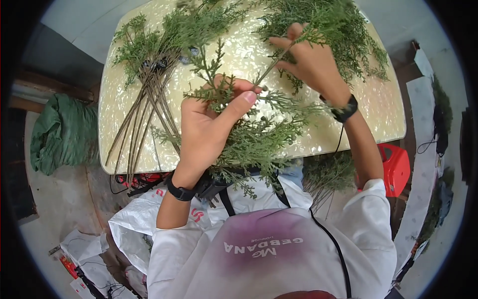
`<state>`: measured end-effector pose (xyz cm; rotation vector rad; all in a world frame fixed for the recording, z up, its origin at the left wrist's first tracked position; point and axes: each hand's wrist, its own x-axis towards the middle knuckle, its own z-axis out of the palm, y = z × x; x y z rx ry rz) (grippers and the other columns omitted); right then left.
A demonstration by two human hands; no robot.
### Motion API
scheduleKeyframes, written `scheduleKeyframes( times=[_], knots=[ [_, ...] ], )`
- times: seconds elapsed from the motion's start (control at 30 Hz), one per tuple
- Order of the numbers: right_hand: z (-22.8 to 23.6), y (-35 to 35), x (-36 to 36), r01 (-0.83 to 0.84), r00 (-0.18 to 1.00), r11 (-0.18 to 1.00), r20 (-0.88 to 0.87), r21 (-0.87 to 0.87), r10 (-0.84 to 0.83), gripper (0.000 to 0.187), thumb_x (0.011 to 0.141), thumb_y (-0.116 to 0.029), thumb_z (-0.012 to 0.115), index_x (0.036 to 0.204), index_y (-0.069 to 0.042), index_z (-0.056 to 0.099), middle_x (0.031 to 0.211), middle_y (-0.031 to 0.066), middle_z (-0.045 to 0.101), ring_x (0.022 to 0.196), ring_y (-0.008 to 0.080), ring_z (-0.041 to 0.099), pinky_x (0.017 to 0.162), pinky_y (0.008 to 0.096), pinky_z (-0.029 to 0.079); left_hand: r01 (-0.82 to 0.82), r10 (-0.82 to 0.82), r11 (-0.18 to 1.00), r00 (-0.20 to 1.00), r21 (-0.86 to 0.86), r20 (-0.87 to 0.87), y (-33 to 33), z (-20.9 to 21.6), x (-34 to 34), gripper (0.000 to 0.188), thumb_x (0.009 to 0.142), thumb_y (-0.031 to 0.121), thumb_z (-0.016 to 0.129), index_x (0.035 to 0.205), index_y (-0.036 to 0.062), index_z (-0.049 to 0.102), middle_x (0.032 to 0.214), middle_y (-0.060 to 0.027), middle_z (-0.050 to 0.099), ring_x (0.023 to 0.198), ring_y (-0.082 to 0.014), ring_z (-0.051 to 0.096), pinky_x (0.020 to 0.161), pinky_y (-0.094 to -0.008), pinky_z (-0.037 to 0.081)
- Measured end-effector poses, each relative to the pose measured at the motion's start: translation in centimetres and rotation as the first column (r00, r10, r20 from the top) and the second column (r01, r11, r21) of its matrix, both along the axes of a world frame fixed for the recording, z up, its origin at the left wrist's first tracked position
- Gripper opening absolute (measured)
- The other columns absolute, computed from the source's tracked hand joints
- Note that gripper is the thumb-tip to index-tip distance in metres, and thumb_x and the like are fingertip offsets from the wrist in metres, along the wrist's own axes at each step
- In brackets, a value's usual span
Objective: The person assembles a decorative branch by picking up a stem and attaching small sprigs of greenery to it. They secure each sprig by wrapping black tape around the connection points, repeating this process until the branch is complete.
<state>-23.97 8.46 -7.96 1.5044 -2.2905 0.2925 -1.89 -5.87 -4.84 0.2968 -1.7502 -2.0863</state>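
My left hand (209,124) is closed, its thumb and forefinger pinching the woody stem of a leafy evergreen branch (264,142). Green sprays of this foliage hang below the hand and stick up past its knuckles. My right hand (316,65) is farther off to the right, its fingers and thumb curled around a thin brown stem (272,65) that slants up from the left fingertips. Slight blur covers the fingers of the right hand, and its forefinger points left. Dark bands circle both wrists.
Under my hands is a shiny cream table (368,119). Bundled evergreen stems (142,119) lie at its left, and a heap of evergreen foliage (343,45) at its far right. A red plastic stool (396,169) stands right, a green sack (64,132) left, with white plastic bagging (132,219) near my lap.
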Motion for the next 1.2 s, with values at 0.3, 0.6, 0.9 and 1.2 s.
scheduleKeyframes(
  times=[0.3, 0.6, 0.9, 1.2],
  knots=[
    [4.5, 0.8, -0.6, -0.111, 0.703, 0.816, 0.536, -0.567, 0.468, 0.016, 0.084, -0.016, 0.07, 0.098, -0.007, 0.067, 0.093, 0.0085, 0.063, 0.086, 0.0199, 0.057, 0.077, 0.0304, 0.046, 0.168, -0.182, 0.971, 0.98, 0.168, 0.076, 0.3, -0.4, 0.3, 0.014, 0.088, 0.005, 0.067, 0.097, -0.0054, 0.069, 0.093, -0.0095, 0.072, 0.085, -0.0111, 0.065, 0.08, -0.0261, 0.051],
    [14.1, 3.2, 6.4, 0.41, 0.549, 0.707, 0.775, -0.576, 0.313, 0.02, 0.104, -0.025, 0.045, 0.111, -0.007, 0.052, 0.093, 0.002, 0.059, 0.087, 0.0121, 0.059, 0.081, 0.0268, 0.047, 0.067, -0.091, 0.982, 0.987, 0.175, 0.133, 1.8, -0.8, 0.3, 0.016, 0.086, 0.006, 0.069, 0.096, -0.0065, 0.069, 0.088, -0.0087, 0.072, 0.08, -0.0088, 0.064, 0.073, -0.0232, 0.05],
    [12.8, 3.3, 10.5, -0.371, 0.927, 0.928, -0.044, 0.026, 0.372, 0.024, 0.071, 0.011, 0.069, 0.093, 0.001, 0.064, 0.086, 0.0106, 0.059, 0.077, 0.0199, 0.06, 0.065, 0.0272, 0.048, 0.073, -0.083, 0.992, 0.992, 0.107, 0.094, 2.3, -1.3, 0.0, 0.012, 0.085, 0.006, 0.068, 0.089, -0.0049, 0.071, 0.077, -0.0046, 0.07, 0.068, -0.0045, 0.058, 0.06, -0.0206, 0.045],
    [11.6, 4.1, 13.2, -0.322, 0.935, 0.943, 0.124, -0.087, 0.331, 0.019, 0.069, 0.008, 0.071, 0.085, 0.001, 0.062, 0.089, 0.014, 0.062, 0.078, 0.0246, 0.061, 0.066, 0.0298, 0.049, 0.214, -0.221, 0.975, 0.95, 0.054, 0.222, 2.4, -1.5, -0.5, 0.014, 0.085, 0.008, 0.068, 0.088, -0.0049, 0.071, 0.074, -0.0039, 0.068, 0.068, -0.0051, 0.059, 0.056, -0.0223, 0.046]
  ],
)
